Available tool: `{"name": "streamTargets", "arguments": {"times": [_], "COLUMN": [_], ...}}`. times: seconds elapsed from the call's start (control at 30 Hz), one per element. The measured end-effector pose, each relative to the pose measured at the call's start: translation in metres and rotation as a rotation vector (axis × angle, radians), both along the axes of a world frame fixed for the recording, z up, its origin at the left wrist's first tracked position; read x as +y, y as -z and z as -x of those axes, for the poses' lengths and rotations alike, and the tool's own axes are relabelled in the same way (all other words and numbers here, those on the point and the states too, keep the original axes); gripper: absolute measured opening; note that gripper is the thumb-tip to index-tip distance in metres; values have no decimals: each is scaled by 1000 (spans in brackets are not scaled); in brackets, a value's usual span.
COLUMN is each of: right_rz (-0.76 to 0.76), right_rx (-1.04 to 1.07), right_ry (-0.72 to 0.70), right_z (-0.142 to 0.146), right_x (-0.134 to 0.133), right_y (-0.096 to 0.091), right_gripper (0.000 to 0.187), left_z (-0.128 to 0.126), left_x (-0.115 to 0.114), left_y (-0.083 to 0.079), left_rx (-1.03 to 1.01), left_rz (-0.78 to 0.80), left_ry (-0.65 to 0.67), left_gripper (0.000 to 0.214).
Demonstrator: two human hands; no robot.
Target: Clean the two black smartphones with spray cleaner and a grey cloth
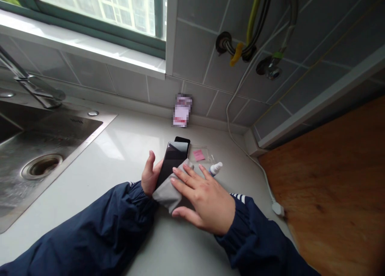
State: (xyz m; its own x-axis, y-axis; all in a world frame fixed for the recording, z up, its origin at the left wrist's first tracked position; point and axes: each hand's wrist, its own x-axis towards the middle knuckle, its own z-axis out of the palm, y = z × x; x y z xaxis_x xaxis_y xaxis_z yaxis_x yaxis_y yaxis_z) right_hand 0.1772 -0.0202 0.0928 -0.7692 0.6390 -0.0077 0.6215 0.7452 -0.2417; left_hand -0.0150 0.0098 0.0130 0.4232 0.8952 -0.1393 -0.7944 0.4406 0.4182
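Observation:
My left hand (150, 171) is closed around the left side of a black smartphone (171, 159), its thumb pointing up. A grey cleaning cloth (170, 193) covers the phone's lower part. My right hand (204, 195) holds the cloth down on the screen, fingers stretched out and the thumb near the cloth's lower corner. Behind the phone's top end shows the rounded end of another dark flat thing (183, 140). To the right lies a clear plastic case (207, 151) with a pink label (199, 155). A small white-capped bottle (215, 168) is just beyond my right hand, partly hidden.
A steel sink (105, 121) with a tap (39, 89) is on the left. A blurred-out upright thing (182, 110) leans near the tiled wall. At the right, a white cable (231, 127) runs down to a plug (278, 209) beside a wooden panel (331, 179).

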Motion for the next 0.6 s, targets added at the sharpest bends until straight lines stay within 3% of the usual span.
{"name": "streamTargets", "arguments": {"times": [0.2,0.43,0.6], "right_rz": [-105,-178,-148], "right_rx": [-23,-50,-29], "right_ry": [124,211,181], "right_z": [9,14,18], "right_x": [6,2,-6], "right_y": [15,14,19], "right_gripper": [76,88,83], "left_z": [-3,-6,-6], "left_x": [-2,0,0], "left_y": [1,2,2], "left_rx": [-18,-101,-86], "left_rz": [-49,-73,-20], "left_ry": [33,12,-26], "left_gripper": [86,86,84]}}
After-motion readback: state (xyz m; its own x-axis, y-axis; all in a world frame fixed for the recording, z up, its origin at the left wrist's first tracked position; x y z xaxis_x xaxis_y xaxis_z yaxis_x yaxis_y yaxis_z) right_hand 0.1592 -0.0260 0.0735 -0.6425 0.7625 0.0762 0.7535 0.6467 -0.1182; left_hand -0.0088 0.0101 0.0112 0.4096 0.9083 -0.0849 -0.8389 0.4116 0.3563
